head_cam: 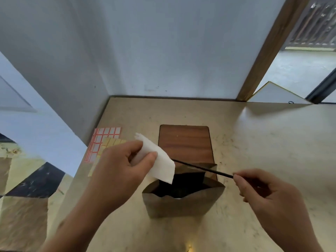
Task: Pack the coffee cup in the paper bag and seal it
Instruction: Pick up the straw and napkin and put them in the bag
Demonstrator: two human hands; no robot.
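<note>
A brown paper bag [183, 204] stands open on the beige speckled surface [263, 142], its mouth facing up. The inside of the bag is dark, so the coffee cup cannot be made out with certainty; only a small pale patch shows near the front lip of the opening.

The left hand [120, 170] has its grip clamped on a folded white paper napkin [158, 160], thumb on top, with the napkin's lower corner hanging over the bag's mouth. The napkin covers the near end of a thin black stick [203, 169], so where that end finishes is hidden. The right hand [263, 195] pinches the stick's other end between fingertips closed together, just right of the bag.

Behind the bag lies a dark wood-grain rectangular board [185, 142], its front edge hidden by the bag. To the left, sheets of red-bordered white sticker labels [103, 137] and yellowish ones are partly covered by the left hand. Both forearms are cut off at the bottom edge.
</note>
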